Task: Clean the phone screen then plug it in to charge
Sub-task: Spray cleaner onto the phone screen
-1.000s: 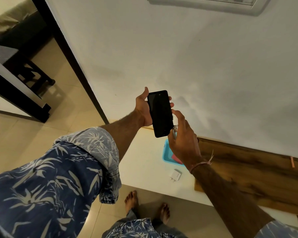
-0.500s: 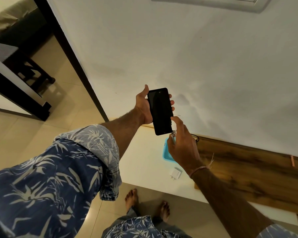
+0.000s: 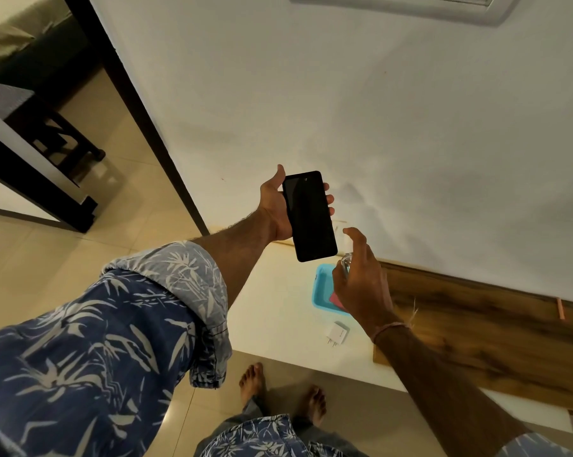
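My left hand (image 3: 273, 206) holds a black phone (image 3: 310, 216) upright in front of the white wall, its dark screen facing me. My right hand (image 3: 361, 278) is just below and right of the phone's lower end, closed around a small clear spray bottle (image 3: 345, 263) with the index finger raised over its top. A white charger adapter (image 3: 336, 333) lies on the white table (image 3: 272, 311) below. A blue tray (image 3: 321, 288) with something pink (image 3: 336, 300) in it sits behind my right hand.
A wooden board (image 3: 476, 324) lies along the wall on the table's right part. A white switch panel (image 3: 410, 4) is high on the wall. A dark door frame (image 3: 140, 103) and dark furniture (image 3: 31, 153) stand at the left. My bare feet (image 3: 278, 387) are on the tiled floor.
My right hand has drawn a little down and right, away from the phone's lower edge, with its index finger lifted. The phone has stayed nearly still in my left hand.
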Available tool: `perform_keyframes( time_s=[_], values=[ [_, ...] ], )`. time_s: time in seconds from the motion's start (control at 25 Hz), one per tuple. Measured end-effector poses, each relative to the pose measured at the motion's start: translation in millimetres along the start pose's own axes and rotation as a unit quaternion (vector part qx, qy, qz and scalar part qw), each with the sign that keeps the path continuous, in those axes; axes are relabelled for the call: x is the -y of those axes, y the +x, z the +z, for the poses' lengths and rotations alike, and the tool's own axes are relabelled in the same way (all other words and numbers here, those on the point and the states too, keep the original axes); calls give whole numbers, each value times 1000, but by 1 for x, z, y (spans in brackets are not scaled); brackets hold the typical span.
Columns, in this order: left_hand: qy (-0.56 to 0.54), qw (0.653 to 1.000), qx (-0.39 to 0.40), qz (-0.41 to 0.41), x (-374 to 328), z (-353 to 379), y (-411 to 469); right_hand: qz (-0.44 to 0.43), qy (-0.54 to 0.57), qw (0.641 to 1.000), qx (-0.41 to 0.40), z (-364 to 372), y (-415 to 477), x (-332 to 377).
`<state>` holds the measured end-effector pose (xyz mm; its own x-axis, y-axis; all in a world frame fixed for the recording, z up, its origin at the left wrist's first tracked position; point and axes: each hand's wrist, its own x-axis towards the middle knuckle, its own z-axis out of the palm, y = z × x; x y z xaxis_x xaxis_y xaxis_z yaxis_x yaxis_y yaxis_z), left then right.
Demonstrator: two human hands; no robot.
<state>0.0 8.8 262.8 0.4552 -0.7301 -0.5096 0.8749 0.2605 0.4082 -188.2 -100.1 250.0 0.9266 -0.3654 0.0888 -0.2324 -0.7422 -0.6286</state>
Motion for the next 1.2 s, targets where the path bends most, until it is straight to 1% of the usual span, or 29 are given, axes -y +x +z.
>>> perform_keyframes(
  time_s=[0.12,0.24,0.44,0.64,0.92,1.2],
  values=[
    [-3,1000,-2,-4,2,1,0,-17,14,1000,-9,0,7,5],
    [3,1000,-13,13,5,2,2,-20,6,1000,-6,-4,25,19],
    [51,995,-81,19,9,1,5,-39,3,999,-20,-6,55,44],
    [53,995,-79,16,15,1,5,-22,-16,1000,-9,-3,70,50],
    [53,996,-65,5,13,1,0,10,-20,1000,-9,-9,73,34],
    [49,997,-64,16,14,0,3,-3,-8,1000,-17,-4,78,18]
  ],
)
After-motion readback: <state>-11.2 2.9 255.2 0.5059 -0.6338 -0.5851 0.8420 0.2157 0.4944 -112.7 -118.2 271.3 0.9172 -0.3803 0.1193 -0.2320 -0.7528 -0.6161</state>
